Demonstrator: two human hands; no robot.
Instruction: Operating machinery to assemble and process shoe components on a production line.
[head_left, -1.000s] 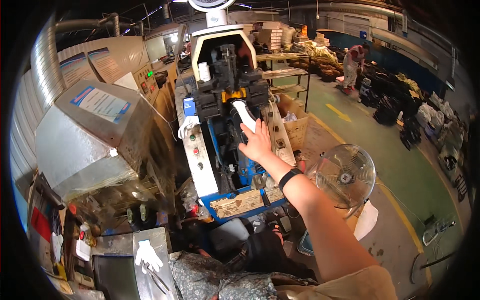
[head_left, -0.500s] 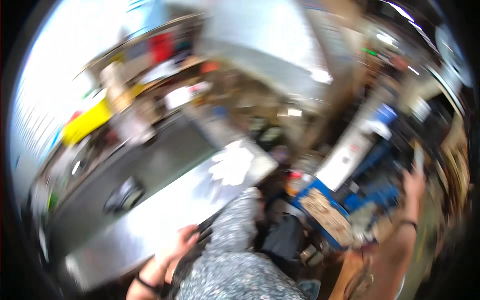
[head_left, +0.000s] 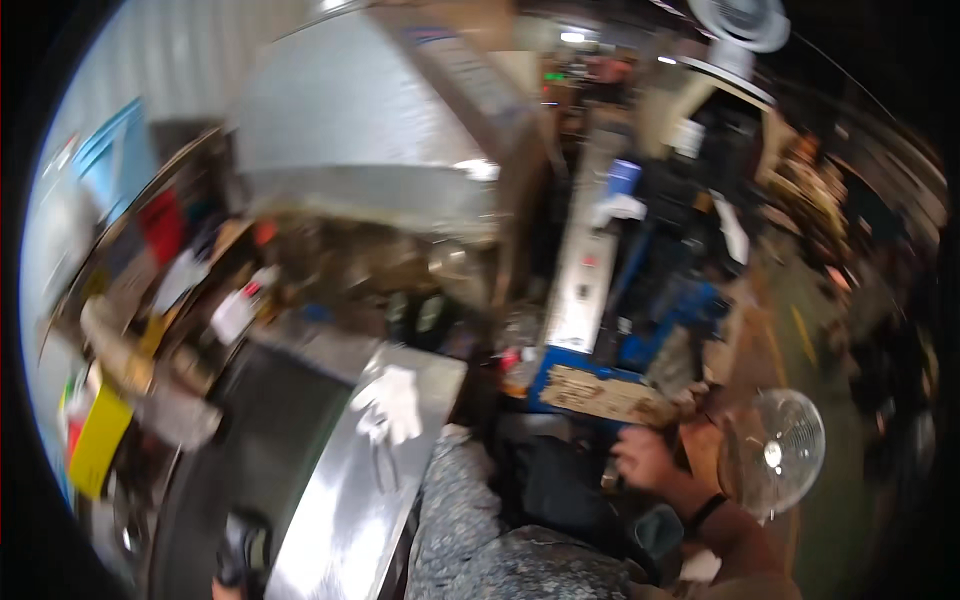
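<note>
My right hand (head_left: 648,462), with a dark band at the wrist, hovers near the front of a blue crate (head_left: 545,385) that carries brown cardboard. Its fingers are loosely bent and somewhat apart, a little blurred, and no held object shows. At the lower left edge a sliver of skin (head_left: 226,592), probably my left hand, meets a small black object (head_left: 243,545) on the dark belt (head_left: 262,420); its fingers are hidden. A white glove (head_left: 392,405) lies on the shiny metal plate (head_left: 340,520) beside the belt.
A clear round ribbed dish (head_left: 775,455) stands right of my forearm. Behind the belt are a yellow panel (head_left: 100,430) and cluttered shelves. A large metal hood (head_left: 340,110) rises ahead. Right of it runs a long pale rail (head_left: 583,270) with a blue cup (head_left: 622,178).
The view has swung to the right. My right hand has come back from far right to near the crate. My left hand has left the metal plate's near edge.
</note>
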